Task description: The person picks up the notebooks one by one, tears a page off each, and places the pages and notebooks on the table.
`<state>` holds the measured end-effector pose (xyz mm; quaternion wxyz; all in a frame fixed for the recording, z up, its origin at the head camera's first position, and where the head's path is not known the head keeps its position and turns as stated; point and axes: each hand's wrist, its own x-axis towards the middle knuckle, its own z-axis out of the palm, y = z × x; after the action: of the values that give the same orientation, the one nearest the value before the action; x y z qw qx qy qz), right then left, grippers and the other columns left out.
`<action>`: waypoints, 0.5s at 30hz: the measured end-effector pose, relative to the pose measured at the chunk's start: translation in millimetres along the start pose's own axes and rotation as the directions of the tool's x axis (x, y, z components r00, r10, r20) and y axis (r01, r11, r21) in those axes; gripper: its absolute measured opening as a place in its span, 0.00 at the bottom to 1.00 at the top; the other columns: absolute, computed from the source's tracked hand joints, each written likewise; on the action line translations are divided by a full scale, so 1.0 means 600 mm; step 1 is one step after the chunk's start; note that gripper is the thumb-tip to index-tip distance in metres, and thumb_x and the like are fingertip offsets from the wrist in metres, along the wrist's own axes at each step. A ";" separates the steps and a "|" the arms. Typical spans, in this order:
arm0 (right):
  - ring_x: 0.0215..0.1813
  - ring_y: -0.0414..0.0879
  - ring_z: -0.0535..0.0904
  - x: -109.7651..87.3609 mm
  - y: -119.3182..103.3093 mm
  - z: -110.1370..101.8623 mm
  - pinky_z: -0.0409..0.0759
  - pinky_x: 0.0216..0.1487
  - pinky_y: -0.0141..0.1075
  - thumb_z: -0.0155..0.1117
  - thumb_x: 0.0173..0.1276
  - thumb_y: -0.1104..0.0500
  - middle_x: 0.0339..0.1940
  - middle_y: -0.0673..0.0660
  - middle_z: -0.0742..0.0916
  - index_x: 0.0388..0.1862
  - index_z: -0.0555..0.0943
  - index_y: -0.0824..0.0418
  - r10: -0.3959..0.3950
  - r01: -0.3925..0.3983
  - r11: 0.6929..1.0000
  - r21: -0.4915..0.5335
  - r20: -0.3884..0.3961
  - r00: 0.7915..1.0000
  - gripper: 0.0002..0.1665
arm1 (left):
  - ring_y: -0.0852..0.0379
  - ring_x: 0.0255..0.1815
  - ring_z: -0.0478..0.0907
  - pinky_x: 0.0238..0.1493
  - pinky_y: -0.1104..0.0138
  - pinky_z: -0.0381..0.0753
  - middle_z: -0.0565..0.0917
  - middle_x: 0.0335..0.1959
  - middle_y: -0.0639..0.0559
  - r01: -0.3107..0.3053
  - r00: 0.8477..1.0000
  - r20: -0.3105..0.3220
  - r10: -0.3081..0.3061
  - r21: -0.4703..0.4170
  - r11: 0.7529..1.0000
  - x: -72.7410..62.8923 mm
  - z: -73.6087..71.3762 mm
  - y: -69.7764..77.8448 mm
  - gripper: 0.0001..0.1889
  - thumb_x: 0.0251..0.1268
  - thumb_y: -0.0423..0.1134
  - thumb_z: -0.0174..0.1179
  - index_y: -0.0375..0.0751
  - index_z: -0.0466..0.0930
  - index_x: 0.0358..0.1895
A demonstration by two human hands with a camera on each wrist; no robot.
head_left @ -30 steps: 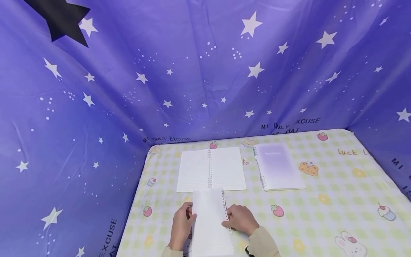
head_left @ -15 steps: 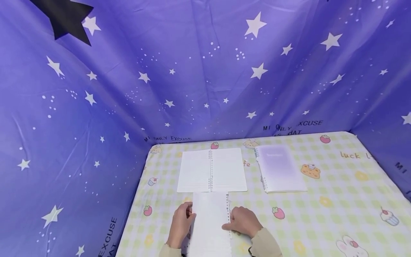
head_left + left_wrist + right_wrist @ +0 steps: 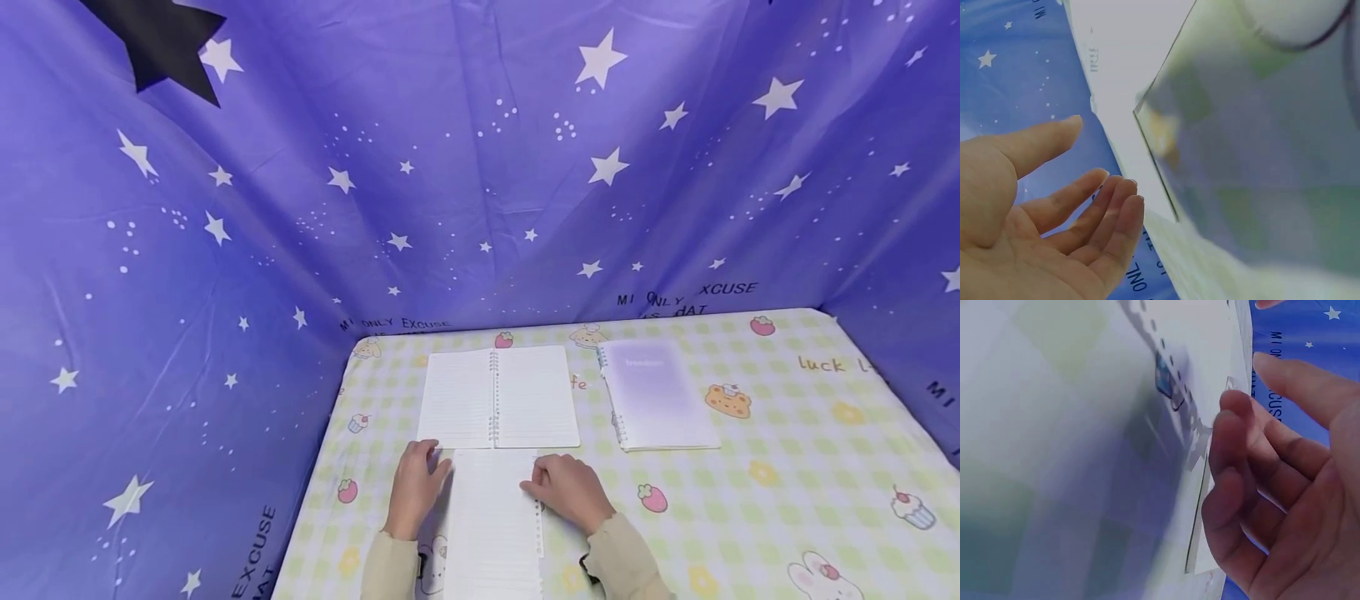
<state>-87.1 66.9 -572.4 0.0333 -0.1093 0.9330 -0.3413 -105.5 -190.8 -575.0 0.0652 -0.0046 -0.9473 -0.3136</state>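
A loose lined sheet [image 3: 492, 525] with a ragged row of punched holes along its right edge lies in front of an open spiral notebook [image 3: 459, 402], its top edge close to the notebook's lower edge. Beside the sheet's left edge is my left hand [image 3: 414, 492]; in the left wrist view its fingers [image 3: 1113, 225] are loosely bent, thumb apart, with nothing between them. At the sheet's upper right corner is my right hand [image 3: 572, 492]. Its fingers [image 3: 1222, 494] curl loosely in the right wrist view, away from the thumb, and hold nothing visible. A torn paper scrap [image 3: 1199, 447] shows near them.
A closed spiral notebook with a purple cover [image 3: 660, 400] lies to the right of the open one. Under everything is a green-and-white checked tablecloth [image 3: 772, 525] with printed cartoons. A purple star-patterned curtain [image 3: 450, 167] encloses the table's back and sides.
Both hands have moved up along the sheet and loosened from its edges. The sheet, held at both sides before, now lies flatter below the open notebook.
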 end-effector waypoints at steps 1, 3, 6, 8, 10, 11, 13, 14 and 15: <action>0.15 0.34 0.64 0.003 0.000 0.001 0.65 0.19 0.28 0.73 0.61 0.49 0.12 0.40 0.72 0.17 0.75 0.48 -0.003 0.003 1.000 -0.002 -0.011 1.000 0.18 | 0.46 0.44 0.80 0.48 0.54 0.83 0.82 0.43 0.42 0.001 1.000 -0.002 -0.001 0.001 1.000 0.005 -0.001 0.001 0.19 0.60 0.37 0.69 0.29 0.80 0.52; 0.16 0.34 0.65 0.009 -0.001 0.003 0.66 0.20 0.28 0.74 0.61 0.50 0.13 0.39 0.73 0.19 0.76 0.48 -0.008 0.008 1.000 -0.001 -0.037 0.999 0.16 | 0.44 0.45 0.80 0.50 0.52 0.82 0.82 0.44 0.40 0.010 1.000 -0.013 -0.010 0.006 1.000 0.017 -0.002 0.001 0.19 0.61 0.38 0.68 0.29 0.80 0.52; 0.18 0.32 0.66 0.020 -0.004 0.008 0.67 0.22 0.27 0.74 0.61 0.52 0.16 0.38 0.75 0.22 0.78 0.49 -0.022 0.022 1.000 -0.003 -0.086 0.996 0.13 | 0.39 0.50 0.79 0.53 0.49 0.82 0.81 0.48 0.35 0.043 0.999 -0.024 -0.043 0.012 0.999 0.033 -0.005 0.000 0.21 0.63 0.39 0.67 0.27 0.79 0.53; 0.21 0.32 0.67 0.026 -0.008 0.011 0.68 0.23 0.27 0.74 0.60 0.54 0.18 0.39 0.75 0.25 0.78 0.50 -0.035 0.034 0.999 -0.012 -0.124 0.992 0.12 | 0.35 0.53 0.77 0.54 0.47 0.81 0.79 0.50 0.31 0.080 0.997 -0.022 -0.080 0.015 0.997 0.044 -0.007 -0.001 0.22 0.63 0.39 0.66 0.25 0.78 0.54; 0.24 0.34 0.68 0.031 -0.011 0.015 0.69 0.25 0.28 0.74 0.60 0.55 0.21 0.41 0.76 0.27 0.79 0.52 -0.050 0.046 0.998 -0.030 -0.160 0.986 0.10 | 0.32 0.56 0.74 0.56 0.45 0.79 0.77 0.52 0.28 0.128 0.992 -0.005 -0.128 0.031 0.991 0.053 -0.008 -0.002 0.25 0.64 0.41 0.65 0.22 0.77 0.55; 0.26 0.35 0.69 0.034 -0.013 0.017 0.71 0.27 0.29 0.75 0.60 0.55 0.23 0.42 0.77 0.29 0.80 0.53 -0.058 0.052 0.998 -0.041 -0.175 0.983 0.10 | 0.31 0.56 0.73 0.56 0.44 0.78 0.76 0.52 0.28 0.154 0.988 0.006 -0.154 0.040 0.987 0.057 -0.008 -0.003 0.26 0.64 0.41 0.65 0.21 0.76 0.56; 0.31 0.38 0.73 0.039 -0.015 0.021 0.76 0.32 0.32 0.75 0.60 0.55 0.29 0.45 0.80 0.34 0.82 0.55 -0.074 0.064 0.996 -0.062 -0.189 0.979 0.10 | 0.29 0.56 0.72 0.56 0.43 0.77 0.75 0.52 0.26 0.193 0.980 0.029 -0.195 0.055 0.980 0.064 -0.008 -0.004 0.27 0.64 0.42 0.65 0.19 0.74 0.56; 0.35 0.40 0.75 0.042 -0.016 0.023 0.78 0.36 0.35 0.75 0.60 0.54 0.32 0.46 0.82 0.36 0.82 0.56 -0.082 0.070 0.995 -0.071 -0.190 0.978 0.11 | 0.29 0.56 0.72 0.56 0.43 0.77 0.75 0.52 0.26 0.208 0.977 0.039 -0.211 0.066 0.976 0.068 -0.007 -0.004 0.28 0.64 0.43 0.64 0.19 0.74 0.56; 0.39 0.42 0.77 0.045 -0.016 0.026 0.79 0.40 0.37 0.75 0.60 0.54 0.35 0.48 0.83 0.39 0.82 0.57 -0.093 0.078 0.993 -0.085 -0.190 0.977 0.13 | 0.29 0.56 0.71 0.55 0.43 0.77 0.74 0.52 0.25 0.219 0.974 0.047 -0.223 0.074 0.973 0.071 -0.006 -0.004 0.28 0.64 0.43 0.64 0.18 0.74 0.55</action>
<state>-109.3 43.9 -578.0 -0.0766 -0.1167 0.9387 -0.3153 -147.3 -196.4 -568.0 0.0039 0.0947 -0.9535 -0.2860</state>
